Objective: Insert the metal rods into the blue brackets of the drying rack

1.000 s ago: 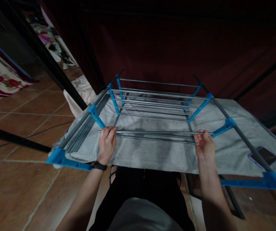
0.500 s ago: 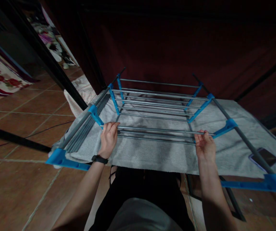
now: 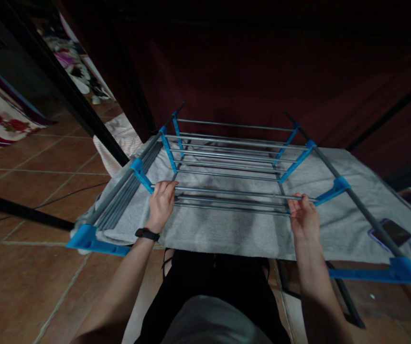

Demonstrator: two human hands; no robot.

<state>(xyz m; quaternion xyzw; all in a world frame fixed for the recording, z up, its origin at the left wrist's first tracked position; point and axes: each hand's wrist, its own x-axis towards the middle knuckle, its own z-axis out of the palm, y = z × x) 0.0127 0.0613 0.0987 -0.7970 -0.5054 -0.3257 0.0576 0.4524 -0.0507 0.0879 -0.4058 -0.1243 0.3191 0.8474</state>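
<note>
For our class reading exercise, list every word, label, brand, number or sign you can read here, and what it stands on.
No readable text anywhere.
Black wristband, dark phone with purple edge: too small or blurred to tell.
Blue plastic brackets, round grey metal rod: no lettering visible.

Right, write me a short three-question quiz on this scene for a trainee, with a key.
1. Multiple choice. What do the left hand and the right hand both hold?
(a) a floral cloth
(b) a metal rod
(c) a striped cloth

2. True or false. A wristwatch is worn on the right wrist.

3. Fill in the blank with a colour. The smartphone lies on a ____ blanket.

Key: 1. b; 2. false; 3. grey
</note>
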